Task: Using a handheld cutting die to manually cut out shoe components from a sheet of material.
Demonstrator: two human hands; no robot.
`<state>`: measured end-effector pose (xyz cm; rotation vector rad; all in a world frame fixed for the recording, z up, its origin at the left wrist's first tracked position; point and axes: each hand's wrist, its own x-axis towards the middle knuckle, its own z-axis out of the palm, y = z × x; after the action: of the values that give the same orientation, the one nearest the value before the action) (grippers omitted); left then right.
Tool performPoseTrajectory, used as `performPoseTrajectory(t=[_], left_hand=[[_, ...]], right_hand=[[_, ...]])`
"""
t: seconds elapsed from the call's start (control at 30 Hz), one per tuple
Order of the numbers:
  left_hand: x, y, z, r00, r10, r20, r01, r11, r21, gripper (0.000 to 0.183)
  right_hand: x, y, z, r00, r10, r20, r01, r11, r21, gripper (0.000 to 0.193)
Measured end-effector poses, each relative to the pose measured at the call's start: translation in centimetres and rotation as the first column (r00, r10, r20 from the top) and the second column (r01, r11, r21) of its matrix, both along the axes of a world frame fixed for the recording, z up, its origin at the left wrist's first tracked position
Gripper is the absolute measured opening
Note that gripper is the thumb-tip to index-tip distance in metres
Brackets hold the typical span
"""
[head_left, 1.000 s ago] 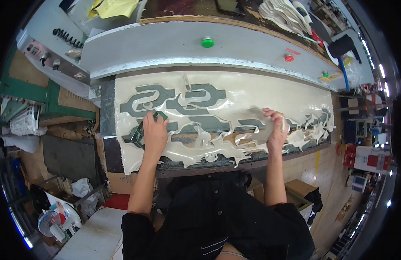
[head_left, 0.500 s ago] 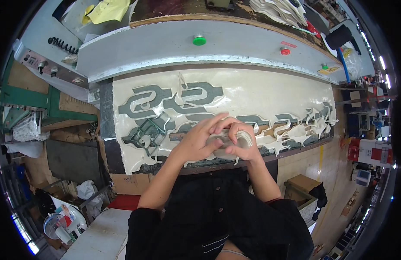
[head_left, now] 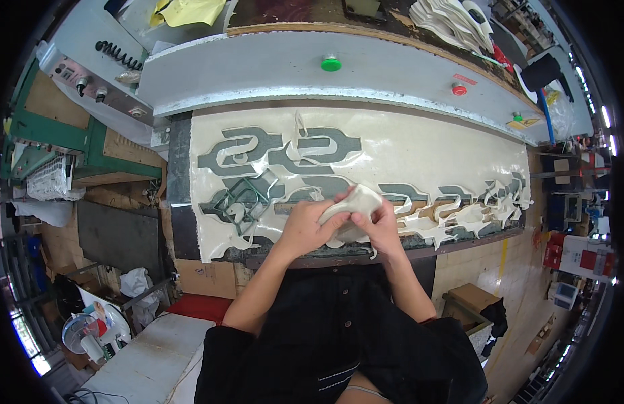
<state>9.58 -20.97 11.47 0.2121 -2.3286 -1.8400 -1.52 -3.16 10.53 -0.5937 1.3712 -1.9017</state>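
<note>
A bundle of cream cut-out pieces (head_left: 361, 202), curled over, is held between both hands above the near edge of the work table. My left hand (head_left: 310, 225) grips its left side with the thumb on top. My right hand (head_left: 382, 230) pinches the right side, thumb close to the other thumb. Under and around the hands spreads a cream sheet (head_left: 433, 138) with curved strap-like shapes cut out, the dark board showing through. Left of my hands, a green metal cutting die (head_left: 266, 188) rests on the sheet's cut area.
A grey machine beam (head_left: 258, 81) crosses behind the sheet, bearing a green button (head_left: 331, 63) and a red button (head_left: 459, 89). On the top behind it lie stacked cream pieces (head_left: 450, 27) and a yellow sheet (head_left: 187, 12). A cardboard box (head_left: 472, 297) stands on the floor at right.
My hands have shifted from cupping around the bundle to pinching it, thumbs together, and the bundle is now tilted up and bent. The whole view has moved slightly.
</note>
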Motion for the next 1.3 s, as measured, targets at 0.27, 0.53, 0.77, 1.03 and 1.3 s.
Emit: performPoseTrajectory(t=[0.27, 0.53, 0.77, 1.03, 1.3], left_hand=[[1.5, 1.0, 0.8, 0.989, 0.143, -0.034, -0.147, 0.949, -0.278, 0.044], [0.7, -1.8, 6.1, 0.989, -0.144, 0.018, 0.141, 0.919, -0.368, 0.057], [-1.0, -3.8, 9.4, 0.942, -0.210, 0.261, 0.296, 0.887, -0.354, 0.029], [-0.1, -3.9, 7.0, 0.979, -0.111, 0.169, 0.185, 0.829, -0.527, 0.029], [2.2, -1.1, 8.9, 0.976, -0.118, 0.183, 0.184, 0.898, -0.401, 0.033]], right_hand=[[1.1, 0.1, 0.3, 0.907, -0.030, -0.419, 0.174, 0.935, 0.309, 0.026], [1.5, -0.8, 3.1, 0.711, 0.059, -0.701, 0.156, 0.958, 0.239, 0.043], [-0.5, -0.6, 3.7, 0.872, 0.186, -0.453, -0.049, 0.953, 0.298, 0.066], [-5.5, 0.0, 5.9, 0.683, 0.327, -0.653, -0.032, 0.907, 0.421, 0.074], [0.1, 0.2, 4.0, 0.739, 0.434, -0.515, -0.201, 0.872, 0.446, 0.055]])
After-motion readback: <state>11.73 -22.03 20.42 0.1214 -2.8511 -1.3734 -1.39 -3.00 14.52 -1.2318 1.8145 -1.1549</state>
